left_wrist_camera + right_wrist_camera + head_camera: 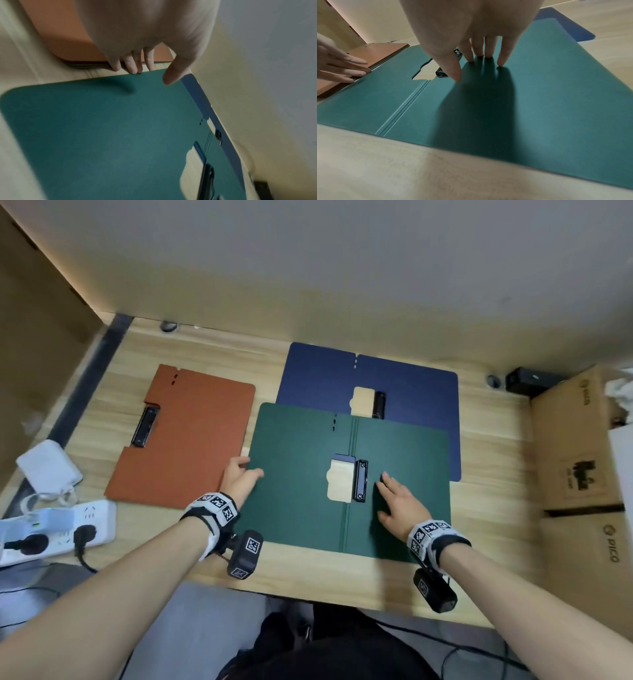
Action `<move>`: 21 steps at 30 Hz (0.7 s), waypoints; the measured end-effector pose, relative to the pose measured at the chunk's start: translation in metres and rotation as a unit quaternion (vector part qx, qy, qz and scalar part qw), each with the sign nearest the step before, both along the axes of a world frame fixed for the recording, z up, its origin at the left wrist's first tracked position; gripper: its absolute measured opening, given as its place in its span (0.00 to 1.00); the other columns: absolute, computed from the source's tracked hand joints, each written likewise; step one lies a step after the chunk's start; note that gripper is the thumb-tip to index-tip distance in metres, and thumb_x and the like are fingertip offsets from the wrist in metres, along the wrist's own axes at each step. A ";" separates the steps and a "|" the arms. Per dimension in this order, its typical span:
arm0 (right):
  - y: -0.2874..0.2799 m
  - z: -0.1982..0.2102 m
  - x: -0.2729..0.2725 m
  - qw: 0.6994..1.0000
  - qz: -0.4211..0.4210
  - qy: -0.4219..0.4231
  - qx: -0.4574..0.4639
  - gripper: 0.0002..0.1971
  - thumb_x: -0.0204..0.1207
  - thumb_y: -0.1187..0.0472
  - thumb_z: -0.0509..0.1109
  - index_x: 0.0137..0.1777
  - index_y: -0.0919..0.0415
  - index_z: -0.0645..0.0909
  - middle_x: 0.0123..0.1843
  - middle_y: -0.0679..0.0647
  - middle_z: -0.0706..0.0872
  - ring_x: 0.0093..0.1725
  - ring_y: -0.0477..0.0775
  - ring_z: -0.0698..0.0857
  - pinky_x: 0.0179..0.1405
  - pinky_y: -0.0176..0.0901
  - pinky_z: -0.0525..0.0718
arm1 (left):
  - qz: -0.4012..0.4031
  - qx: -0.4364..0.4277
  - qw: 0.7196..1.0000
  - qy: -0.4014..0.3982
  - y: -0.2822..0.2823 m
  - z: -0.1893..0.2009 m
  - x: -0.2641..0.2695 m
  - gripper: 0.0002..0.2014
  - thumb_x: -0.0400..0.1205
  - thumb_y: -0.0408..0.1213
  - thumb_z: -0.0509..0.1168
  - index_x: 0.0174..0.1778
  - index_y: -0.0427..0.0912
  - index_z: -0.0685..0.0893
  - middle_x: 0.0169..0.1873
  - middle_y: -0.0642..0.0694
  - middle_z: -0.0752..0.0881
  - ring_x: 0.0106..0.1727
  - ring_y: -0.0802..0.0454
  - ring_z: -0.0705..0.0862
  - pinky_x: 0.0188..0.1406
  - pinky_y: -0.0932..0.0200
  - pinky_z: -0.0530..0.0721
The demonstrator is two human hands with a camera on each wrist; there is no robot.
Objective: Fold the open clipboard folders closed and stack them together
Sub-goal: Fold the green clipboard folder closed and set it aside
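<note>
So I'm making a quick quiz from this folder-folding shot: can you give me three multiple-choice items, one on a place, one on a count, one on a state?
1. Where does the right hand rest?
A. on the green folder's right half
B. on the orange folder
C. on the power strip

2. How many folders lie on the desk?
A. two
B. three
C. four

3. What state is the orange folder in?
A. spread open
B. standing upright
C. folded closed

Answers:
1 A: its fingertips touch the green folder beside the black clip.
2 B: orange, green and blue folder.
3 C: it is one panel wide, while green and blue show two.
</note>
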State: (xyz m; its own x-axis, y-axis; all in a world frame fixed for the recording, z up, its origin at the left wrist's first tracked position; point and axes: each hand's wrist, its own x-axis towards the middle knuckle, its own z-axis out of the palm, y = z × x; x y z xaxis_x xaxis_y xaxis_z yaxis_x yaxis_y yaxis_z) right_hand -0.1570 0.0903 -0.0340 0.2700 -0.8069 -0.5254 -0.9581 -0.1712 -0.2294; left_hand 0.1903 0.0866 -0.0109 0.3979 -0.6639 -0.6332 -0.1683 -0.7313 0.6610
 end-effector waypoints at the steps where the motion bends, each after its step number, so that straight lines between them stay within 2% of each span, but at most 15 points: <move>1: 0.002 -0.002 0.000 1.000 0.001 0.003 0.006 0.38 0.78 0.56 0.65 0.86 0.58 0.52 0.89 0.53 0.45 0.87 0.56 0.52 0.84 0.49 0.58 | 0.025 -0.002 1.000 0.014 -0.003 0.001 0.000 0.27 0.73 0.33 0.71 0.70 0.40 0.76 0.65 0.40 0.81 0.63 0.42 0.82 0.68 0.46 0.79; 4: 0.003 -0.005 0.002 1.000 0.001 0.014 0.012 0.40 0.79 0.53 0.64 0.86 0.57 0.48 0.89 0.54 0.41 0.87 0.56 0.48 0.85 0.50 0.56 | 0.074 -0.009 0.996 0.049 -0.006 0.003 0.000 0.27 0.69 0.35 0.73 0.66 0.40 0.78 0.65 0.38 0.81 0.65 0.41 0.81 0.70 0.42 0.78; 8: 0.008 -0.006 0.014 0.999 -0.024 0.021 0.012 0.40 0.79 0.50 0.63 0.86 0.58 0.48 0.89 0.55 0.41 0.88 0.57 0.46 0.83 0.56 0.61 | 0.074 -0.029 0.997 -0.001 -0.005 0.017 0.006 0.28 0.66 0.36 0.72 0.63 0.46 0.73 0.55 0.43 0.84 0.57 0.42 0.85 0.63 0.41 0.82; 10: 0.010 -0.005 0.025 0.999 -0.028 0.016 0.008 0.40 0.79 0.49 0.62 0.86 0.58 0.48 0.89 0.55 0.41 0.88 0.57 0.45 0.83 0.56 0.61 | 0.089 -0.049 0.995 0.013 -0.006 0.031 0.010 0.31 0.68 0.32 0.72 0.68 0.45 0.72 0.55 0.43 0.83 0.54 0.42 0.85 0.60 0.42 0.84; 11: 0.011 -0.005 0.033 1.000 -0.023 0.010 0.007 0.40 0.79 0.49 0.62 0.86 0.58 0.48 0.89 0.55 0.41 0.88 0.57 0.45 0.83 0.55 0.61 | 0.092 -0.050 0.994 0.028 -0.006 0.038 0.012 0.30 0.70 0.29 0.71 0.70 0.42 0.72 0.56 0.41 0.84 0.52 0.42 0.85 0.56 0.45 0.86; 13: 0.013 -0.004 0.050 1.000 -0.009 0.003 0.011 0.39 0.79 0.49 0.61 0.86 0.58 0.48 0.89 0.54 0.42 0.88 0.56 0.46 0.84 0.53 0.60 | 0.068 -0.051 0.995 0.045 -0.006 0.051 0.017 0.24 0.73 0.24 0.68 0.67 0.36 0.77 0.54 0.37 0.87 0.43 0.42 0.86 0.42 0.53 0.86; 15: 0.013 -0.004 0.066 1.000 -0.005 0.002 0.016 0.38 0.79 0.48 0.59 0.86 0.57 0.49 0.89 0.54 0.42 0.88 0.56 0.45 0.84 0.52 0.60 | 0.032 -0.062 0.997 0.041 -0.003 0.064 0.025 0.21 0.75 0.21 0.65 0.65 0.36 0.79 0.52 0.37 0.89 0.40 0.44 0.87 0.36 0.57 0.84; 19: 0.005 -0.001 0.084 0.999 0.008 -0.013 0.030 0.37 0.80 0.47 0.59 0.86 0.56 0.50 0.89 0.54 0.43 0.87 0.56 0.47 0.84 0.52 0.58 | -0.035 -0.082 0.994 0.061 0.001 0.101 0.034 0.18 0.78 0.23 0.62 0.63 0.39 0.81 0.56 0.38 0.89 0.48 0.42 0.89 0.46 0.51 0.88; 21: -0.003 0.005 0.087 0.998 0.005 -0.035 0.050 0.36 0.81 0.47 0.59 0.86 0.57 0.53 0.89 0.55 0.46 0.87 0.57 0.51 0.84 0.52 0.57 | -0.080 -0.087 0.991 0.066 0.002 0.121 0.029 0.18 0.80 0.24 0.61 0.65 0.41 0.80 0.57 0.41 0.89 0.51 0.45 0.89 0.45 0.54 0.87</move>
